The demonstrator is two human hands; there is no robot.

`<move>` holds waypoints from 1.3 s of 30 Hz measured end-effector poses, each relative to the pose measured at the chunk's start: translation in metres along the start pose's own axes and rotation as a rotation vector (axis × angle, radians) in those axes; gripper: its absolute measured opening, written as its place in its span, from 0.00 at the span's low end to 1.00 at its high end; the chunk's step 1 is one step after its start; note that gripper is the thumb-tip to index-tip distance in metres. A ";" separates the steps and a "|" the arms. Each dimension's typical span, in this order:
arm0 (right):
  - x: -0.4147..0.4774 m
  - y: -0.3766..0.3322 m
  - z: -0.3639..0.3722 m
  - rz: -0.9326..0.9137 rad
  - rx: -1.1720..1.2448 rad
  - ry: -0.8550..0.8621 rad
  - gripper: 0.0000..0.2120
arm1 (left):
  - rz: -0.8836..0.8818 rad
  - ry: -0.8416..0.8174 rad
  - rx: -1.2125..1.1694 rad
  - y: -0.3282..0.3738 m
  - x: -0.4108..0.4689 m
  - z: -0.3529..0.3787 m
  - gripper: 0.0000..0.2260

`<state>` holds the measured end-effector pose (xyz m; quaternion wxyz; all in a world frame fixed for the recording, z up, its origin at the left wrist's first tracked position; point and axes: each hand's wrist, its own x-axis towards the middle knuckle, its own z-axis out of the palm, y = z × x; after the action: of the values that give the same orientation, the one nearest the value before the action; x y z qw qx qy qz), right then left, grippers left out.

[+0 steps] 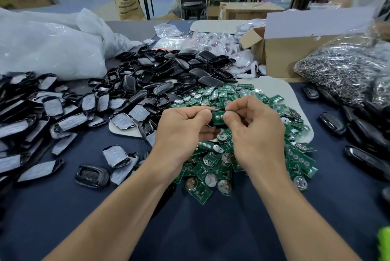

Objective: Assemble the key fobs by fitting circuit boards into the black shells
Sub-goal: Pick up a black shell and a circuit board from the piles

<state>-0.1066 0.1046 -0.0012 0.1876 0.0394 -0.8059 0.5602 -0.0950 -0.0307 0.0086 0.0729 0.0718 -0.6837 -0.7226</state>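
Forearms reach in from near edge. Left hand (pixel 183 129) curls round a shell (pixel 211 124), and right hand (pixel 255 134) pinches a green board (pixel 218 118) against it, over mid-tabletop (pixel 190 218). Board pile (pixel 249 155) lies beneath the hands, shell pile (pixel 168 70) toward far edge.

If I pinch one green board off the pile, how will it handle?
Probably stiff and light: the board that the right hand pinches at the shell in the left hand looks flat. Possibly heavier at one end, since many boards in the pile carry a coin cell. They overlap, so neighbours may slide when one is lifted.
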 end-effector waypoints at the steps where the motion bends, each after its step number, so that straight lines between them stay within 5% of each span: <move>1: 0.000 0.000 0.000 -0.001 -0.012 0.003 0.10 | 0.003 -0.008 -0.004 0.000 0.000 0.000 0.11; 11: 0.002 -0.005 -0.005 -0.014 -0.114 -0.005 0.10 | 0.054 -0.019 0.049 -0.002 -0.003 -0.003 0.09; 22: -0.005 -0.013 -0.004 0.009 -0.353 0.251 0.18 | 0.083 0.031 0.048 0.000 -0.001 -0.001 0.13; 29: 0.001 -0.003 -0.003 0.204 0.154 -0.042 0.04 | 0.047 0.038 -0.002 0.003 0.001 -0.003 0.13; 39: 0.006 0.003 -0.007 0.345 0.473 -0.109 0.08 | 0.056 0.009 0.095 -0.002 0.001 -0.002 0.10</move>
<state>-0.1114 0.1128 0.0001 0.0316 -0.0255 -0.6568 0.7529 -0.0958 -0.0330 0.0068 0.0926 0.0594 -0.7185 -0.6868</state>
